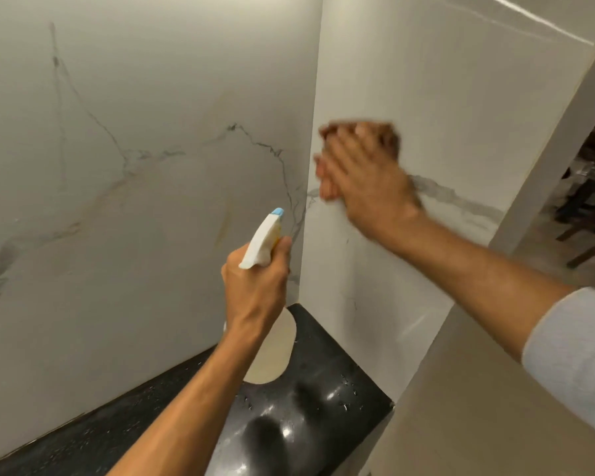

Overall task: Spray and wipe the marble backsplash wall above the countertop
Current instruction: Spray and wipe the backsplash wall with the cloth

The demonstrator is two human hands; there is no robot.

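The white marble backsplash (134, 187) with grey veins fills the left and meets a side wall panel (426, 97) at an inside corner. My left hand (255, 286) grips a white spray bottle (263, 242) with a blue nozzle tip, aimed up toward the corner; the bottle's pale body shows below my wrist. My right hand (364, 176) presses a brown cloth (382, 135) flat against the side panel, just right of the corner. The hand and cloth are motion-blurred.
A black glossy countertop (323, 400) with water droplets runs below the wall and ends at a beige panel (461, 389) on the right. Past the wall's right edge, dark wooden furniture (591, 201) stands in another room.
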